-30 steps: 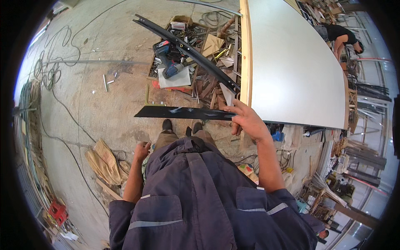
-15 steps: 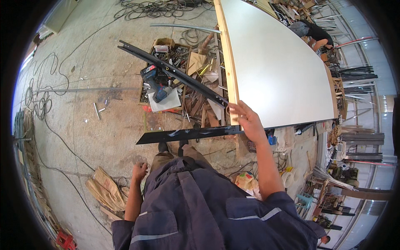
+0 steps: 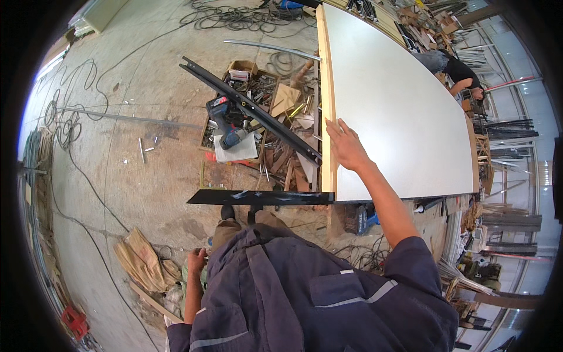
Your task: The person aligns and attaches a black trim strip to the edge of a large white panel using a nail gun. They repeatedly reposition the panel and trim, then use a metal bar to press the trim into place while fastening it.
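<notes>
My right hand [image 3: 347, 145] lies with outstretched fingers on the near left part of a large white panel [image 3: 404, 111], its fingertips at the pale wooden strip [image 3: 326, 88] along the panel's left edge. It grips nothing. My left hand [image 3: 197, 260] hangs low beside my body, fingers curled in, with nothing visible in it. A black bar [image 3: 264, 198] with a slanted end juts left from the panel's near corner. Another long black metal profile with holes [image 3: 252, 108] slants over boxes of hardware left of the panel.
A blue and black cordless drill [image 3: 224, 124] lies on the hardware box [image 3: 239, 66]. Cables [image 3: 234, 19] are strewn over the concrete floor. A brown sack [image 3: 139, 258] lies at lower left. Another person [image 3: 454, 67] bends beyond the panel, near stacked profiles [image 3: 510, 223].
My right hand has moved up and away from the panel's near corner onto its surface. My left hand has dropped slightly. The view has shifted a little.
</notes>
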Demonstrator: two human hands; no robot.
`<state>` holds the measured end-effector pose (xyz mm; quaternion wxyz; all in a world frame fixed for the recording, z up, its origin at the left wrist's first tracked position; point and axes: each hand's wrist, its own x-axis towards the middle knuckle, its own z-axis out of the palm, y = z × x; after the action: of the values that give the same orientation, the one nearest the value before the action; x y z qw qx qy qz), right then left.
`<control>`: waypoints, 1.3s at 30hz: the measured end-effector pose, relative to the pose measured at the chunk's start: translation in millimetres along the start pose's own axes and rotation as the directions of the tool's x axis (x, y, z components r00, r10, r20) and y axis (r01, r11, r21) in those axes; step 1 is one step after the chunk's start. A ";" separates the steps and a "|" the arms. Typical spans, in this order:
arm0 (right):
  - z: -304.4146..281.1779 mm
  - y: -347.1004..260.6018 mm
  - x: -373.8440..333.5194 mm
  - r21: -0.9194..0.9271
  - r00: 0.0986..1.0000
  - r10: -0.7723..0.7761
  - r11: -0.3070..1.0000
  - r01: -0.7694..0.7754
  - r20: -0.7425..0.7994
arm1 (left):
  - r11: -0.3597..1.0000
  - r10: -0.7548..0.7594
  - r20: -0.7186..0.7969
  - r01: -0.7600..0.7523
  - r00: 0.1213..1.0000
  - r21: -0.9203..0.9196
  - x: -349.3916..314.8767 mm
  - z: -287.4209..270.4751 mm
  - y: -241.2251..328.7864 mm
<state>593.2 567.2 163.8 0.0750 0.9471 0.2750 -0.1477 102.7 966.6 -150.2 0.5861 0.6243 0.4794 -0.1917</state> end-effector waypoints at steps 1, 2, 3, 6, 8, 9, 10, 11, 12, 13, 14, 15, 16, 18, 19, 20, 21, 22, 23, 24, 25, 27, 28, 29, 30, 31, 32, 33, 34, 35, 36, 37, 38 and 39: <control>-0.7 1.3 -0.2 -0.014 1.000 -0.010 1.000 0.010 0.006 | 1.000 0.011 0.007 -0.011 1.000 -0.005 1.1 4.5 -7.9; -1.4 2.7 -0.9 -0.028 1.000 -0.019 0.999 0.019 0.013 | 1.000 0.023 0.015 -0.023 1.000 -0.010 2.1 10.8 -13.7; -1.5 3.6 0.3 -0.040 0.999 -0.030 0.999 0.031 0.017 | 0.999 0.036 0.020 -0.036 0.999 -0.015 3.0 16.4 -16.6; 3.6 10.1 4.2 -0.009 0.996 -0.065 0.998 0.065 -0.062 | 0.981 0.161 -0.005 -0.160 0.987 0.112 8.9 36.8 -18.7; 7.3 16.8 6.6 0.024 0.995 -0.047 0.999 0.049 -0.089 | 0.982 0.132 0.022 -0.134 0.991 0.132 -1.2 50.8 16.4; 8.5 17.0 7.4 0.044 0.994 -0.042 0.998 0.046 -0.102 | 0.983 0.115 0.030 -0.118 0.993 0.143 -7.3 52.6 31.7; 9.6 17.7 6.8 0.084 0.993 -0.037 0.995 0.047 -0.111 | 0.989 0.106 0.022 -0.107 0.994 0.099 -3.8 56.6 32.8; 10.7 18.3 5.6 0.124 0.992 -0.032 0.991 0.047 -0.120 | 0.994 0.097 0.015 -0.098 0.995 0.054 0.5 62.6 33.3; 10.1 19.1 5.8 0.160 0.991 -0.026 0.986 0.047 -0.132 | 0.996 0.091 0.009 -0.091 0.996 0.006 3.9 68.0 37.1; 10.6 19.0 5.7 0.183 0.990 -0.014 0.982 0.040 -0.137 | 0.995 0.100 0.028 -0.100 0.995 -0.010 6.3 70.7 40.2; 11.4 18.3 5.4 0.207 0.990 -0.002 0.978 0.032 -0.142 | 0.994 0.110 0.047 -0.108 0.993 -0.025 8.4 73.1 43.1; 12.5 18.0 6.1 0.232 0.989 0.007 0.972 0.027 -0.147 | 0.992 0.118 0.063 -0.115 0.991 -0.041 8.9 75.4 45.4; 11.9 18.0 7.3 0.245 0.991 0.018 0.969 0.015 -0.132 | 0.993 0.113 0.052 -0.111 0.992 -0.046 8.6 78.7 47.1; 8.5 18.2 8.7 0.271 0.994 0.045 0.962 -0.016 -0.103 | 0.993 0.105 0.035 -0.103 0.994 -0.055 5.8 88.4 54.0; 6.6 18.7 9.7 0.238 0.995 0.037 0.971 -0.014 -0.093 | 0.994 0.106 0.034 -0.104 0.994 -0.040 3.0 91.3 59.1; 4.4 19.4 11.9 0.206 0.996 0.028 0.979 -0.010 -0.083 | 0.994 0.106 0.032 -0.106 0.994 -0.025 -0.8 92.1 63.5; 1.2 21.7 13.5 0.168 0.997 0.020 0.986 -0.008 -0.073 | 0.994 0.108 0.034 -0.108 0.994 -0.014 -3.9 94.5 66.6; 0.0 24.5 15.3 0.130 0.997 0.001 0.991 0.010 -0.080 | 0.994 0.110 0.037 -0.110 0.993 -0.001 -2.4 96.1 63.1; -1.0 27.5 17.5 0.092 0.996 -0.020 0.995 0.027 -0.086 | 0.994 0.111 0.040 -0.112 0.993 0.011 -1.0 96.5 59.2; -1.9 29.9 20.7 0.054 0.995 -0.042 0.997 0.047 -0.091 | 0.993 0.111 0.042 -0.112 0.993 0.023 0.9 97.0 53.4; -3.8 31.6 25.3 -0.006 0.996 -0.048 0.999 0.047 -0.069 | 0.995 0.101 0.033 -0.101 0.994 -0.008 3.0 97.7 47.7; -8.0 33.8 35.7 -0.127 0.998 -0.057 0.991 0.053 -0.025 | 0.995 0.078 0.017 -0.077 0.997 -0.070 6.0 99.6 38.0; -8.9 32.9 39.8 -0.101 0.999 -0.025 0.995 0.023 -0.024 | 0.994 0.063 0.017 -0.061 0.998 -0.089 6.4 100.4 33.8; -9.5 30.0 44.1 -0.075 1.000 0.006 0.997 -0.008 -0.022 | 0.993 0.048 0.017 -0.046 0.999 -0.108 6.8 101.4 29.5; -8.8 25.2 49.2 -0.045 0.999 0.035 0.998 -0.036 -0.022 | 0.992 0.033 0.012 -0.031 0.999 -0.125 5.2 101.0 30.7; -8.2 19.1 52.9 -0.065 0.998 0.065 0.996 -0.066 -0.026 | 0.991 0.028 0.016 -0.026 0.999 -0.128 2.3 101.5 31.2; -8.2 12.0 55.9 -0.086 0.995 0.094 0.992 -0.097 -0.032 | 0.991 0.024 0.020 -0.021 1.000 -0.131 -1.7 101.9 30.9; -10.0 6.3 59.1 -0.107 0.992 0.123 0.986 -0.127 -0.040 | 0.991 0.021 0.024 -0.018 0.999 -0.136 -2.8 102.3 28.8; -7.2 4.8 64.3 -0.099 0.990 0.132 0.986 -0.136 -0.048 | 0.992 0.006 0.012 -0.004 1.000 -0.126 -1.3 102.4 23.1; -6.6 2.0 69.5 -0.090 0.989 0.141 0.985 -0.145 -0.042 | 0.993 -0.010 0.001 0.010 1.000 -0.117 -2.1 102.1 18.6; -7.3 1.3 74.4 -0.085 0.987 0.156 0.984 -0.159 -0.037 | 0.994 -0.021 -0.005 0.021 1.000 -0.106 -3.0 104.2 21.3; -8.4 0.8 79.1 -0.078 0.985 0.171 0.982 -0.174 -0.033 | 0.992 -0.023 -0.008 0.022 1.000 -0.121 -5.4 106.6 23.1; -10.0 1.2 83.7 -0.068 0.983 0.177 0.981 -0.180 -0.037 | 0.991 -0.025 -0.010 0.023 1.000 -0.135 -9.8 108.7 23.8; -12.6 1.3 88.9 -0.055 0.982 0.184 0.981 -0.186 -0.043 | 0.989 -0.025 -0.014 0.022 1.000 -0.147 -11.5 108.8 25.5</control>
<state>668.5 613.3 147.2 0.1109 0.9685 0.1913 -0.1142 153.4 866.4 -153.0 0.6245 0.5753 0.5041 -0.1579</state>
